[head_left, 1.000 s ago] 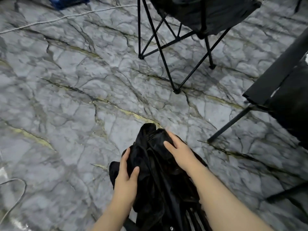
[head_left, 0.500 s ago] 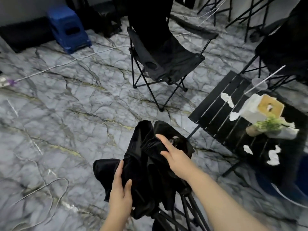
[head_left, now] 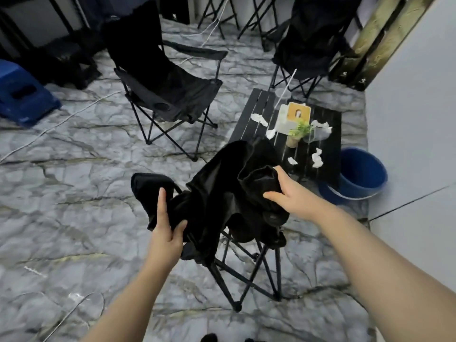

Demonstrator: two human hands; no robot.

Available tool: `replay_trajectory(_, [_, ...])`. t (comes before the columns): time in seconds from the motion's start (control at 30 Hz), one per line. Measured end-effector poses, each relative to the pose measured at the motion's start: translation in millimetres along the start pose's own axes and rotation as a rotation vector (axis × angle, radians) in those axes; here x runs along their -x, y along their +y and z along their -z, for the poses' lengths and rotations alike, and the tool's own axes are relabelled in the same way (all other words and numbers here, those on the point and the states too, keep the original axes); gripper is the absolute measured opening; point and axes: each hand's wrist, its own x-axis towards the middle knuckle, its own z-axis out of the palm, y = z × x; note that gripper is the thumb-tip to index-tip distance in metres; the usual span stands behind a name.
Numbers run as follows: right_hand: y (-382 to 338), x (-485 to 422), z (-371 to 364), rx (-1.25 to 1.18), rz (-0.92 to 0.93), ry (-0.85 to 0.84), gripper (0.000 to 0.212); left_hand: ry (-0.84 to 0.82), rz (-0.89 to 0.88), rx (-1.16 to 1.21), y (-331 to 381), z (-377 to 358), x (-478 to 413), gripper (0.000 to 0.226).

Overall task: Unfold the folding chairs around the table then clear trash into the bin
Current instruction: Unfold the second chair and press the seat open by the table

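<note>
The left hand (head_left: 167,233) and right hand (head_left: 286,196) each clutched bunched fabric of the half-open folding chair (head_left: 214,193), just before the table (head_left: 332,134). Spread unevenly, its legs could snag, tipping it onto the tissues (head_left: 317,157); the bin (head_left: 360,174) stood beside that table.

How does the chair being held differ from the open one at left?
The held chair is half open, its fabric bunched; the open chair is fully spread, seat taut. The left hand and right hand grip the held chair; nobody touches the open chair. Both are black fabric on thin black legs.
</note>
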Motion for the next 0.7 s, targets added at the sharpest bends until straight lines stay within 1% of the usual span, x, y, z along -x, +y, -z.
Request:
replay_trajectory(0.1, [24.9,50.6,0.9,-0.001,-0.014,0.146,0.048,-0.07,-0.032,0.013,13.0,-7.7,4.7,0.089])
replay_trajectory(0.17, [44.5,83.8,-0.5,0.049,-0.008,0.253,0.04,-0.077,-0.046,0.007,18.1,-14.5,11.8,0.089])
replay_trajectory(0.23, [67.7,118.8,-1.0,0.106,-0.015,0.336,0.033,-0.043,-0.053,-0.025,19.7,-22.8,21.7,0.088])
replay_trajectory(0.3, [91.0,149.5,-3.2,0.13,-0.044,0.399,0.031,0.044,-0.062,-0.036,14.4,-22.8,28.6,0.087])
replay_trajectory(0.37, [114.4,184.7,-10.2,0.11,-0.087,0.452,0.027,0.092,-0.052,-0.068,5.7,-18.9,38.3,0.079])
replay_trajectory(0.43, [136.1,217.4,-22.4,0.124,-0.148,0.512,0.029,0.097,-0.013,-0.16,-4.5,-14.6,51.8,0.063])
replay_trajectory(0.47, [144.9,230.4,-30.0,0.129,-0.188,0.519,0.03,0.093,0.008,-0.211,-10.4,-12.4,59.8,0.055])
replay_trajectory(0.53, [153.2,247.4,-44.0,0.125,-0.238,0.464,0.031,0.076,0.029,-0.241,-18.6,-8.8,75.1,0.047])
replay_trajectory(0.6, [152.4,257.8,-57.5,0.076,-0.252,0.418,0.035,0.046,0.037,-0.223,-24.1,-3.4,87.9,0.045])
replay_trajectory(0.7, [147.3,270.8,-78.0,0.014,-0.244,0.443,0.039,0.0,0.036,-0.235,-28.1,9.0,102.0,0.05])
